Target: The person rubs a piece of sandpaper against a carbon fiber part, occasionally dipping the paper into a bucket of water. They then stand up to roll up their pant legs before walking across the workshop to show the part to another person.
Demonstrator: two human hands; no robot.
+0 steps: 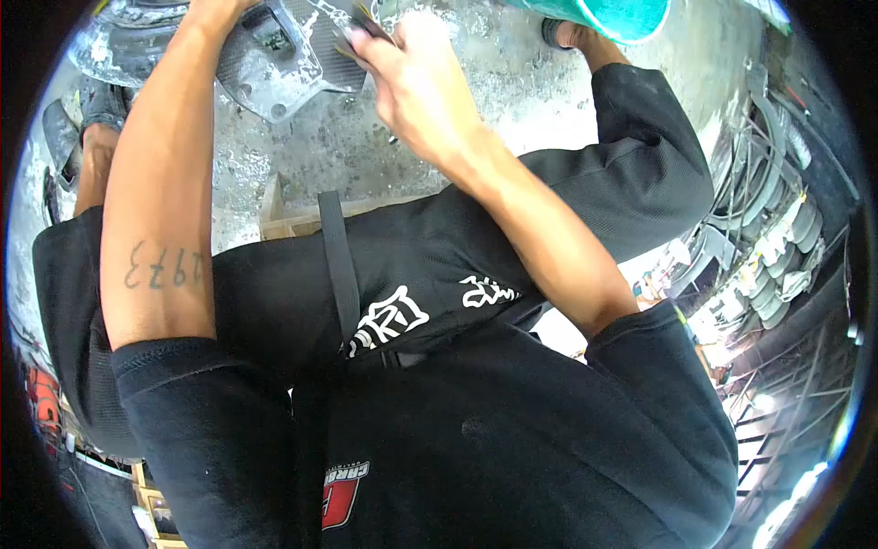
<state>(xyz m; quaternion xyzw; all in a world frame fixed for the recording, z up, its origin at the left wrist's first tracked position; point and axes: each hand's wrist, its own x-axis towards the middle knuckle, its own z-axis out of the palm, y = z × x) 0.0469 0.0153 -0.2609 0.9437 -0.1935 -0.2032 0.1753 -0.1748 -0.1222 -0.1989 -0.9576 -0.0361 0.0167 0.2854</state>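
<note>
My right hand (416, 78) is closed on a thin, dark folded sheet that looks like sandpaper (359, 41), pinched between thumb and fingers. It is over the right side of a carbon-fibre panel (261, 80), which has a woven pattern, an opening and white wet smears. My left hand (218, 7) is at the top edge, beside the panel's left side. Its fingers are cut off by the frame, so their grip is hidden.
A teal bucket (629, 16) stands at the upper right by my foot. A dark moulded part (119, 50) lies upper left on the wet, stained floor (247, 151). Beneath my legs a wooden seat (273, 206) shows. Several curved grey parts (777, 265) are stacked at right.
</note>
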